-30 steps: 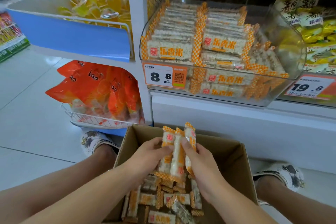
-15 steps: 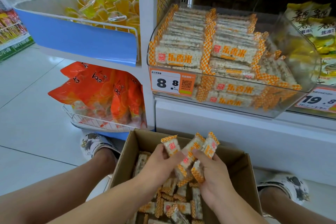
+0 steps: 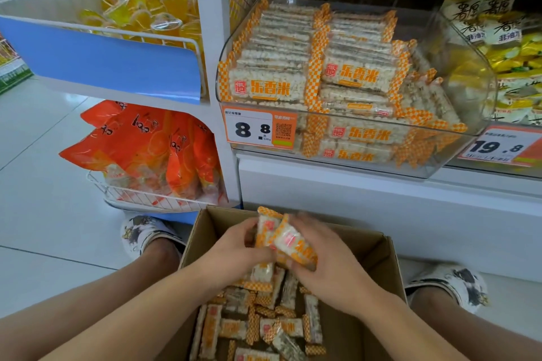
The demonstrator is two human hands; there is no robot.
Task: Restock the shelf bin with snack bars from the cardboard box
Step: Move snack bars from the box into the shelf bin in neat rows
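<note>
An open cardboard box [image 3: 378,252] stands on the floor below the shelf, with several loose snack bars [image 3: 258,328] on its bottom. Over the box, my left hand [image 3: 234,246] and my right hand [image 3: 325,261] together hold a small bunch of snack bars [image 3: 281,239] in white and orange checkered wrappers. The left grips the bunch from the left; the right, blurred, curls round it from the right. Above, a clear shelf bin [image 3: 469,82] holds neat stacks of the same bars [image 3: 293,67].
Price tags 8.8 [image 3: 252,129] and 19.8 [image 3: 498,148] hang on the bins' fronts. A bin of yellow packets [image 3: 516,61] stands to the right. Left are a wire basket of orange bags [image 3: 146,149] and a blue-fronted basket [image 3: 111,58]. My feet [image 3: 146,234] flank the box.
The bunch of bars, upright a second ago, then fanned out, is now pressed together and tilted right between both hands. The view has shifted downward and closer.
</note>
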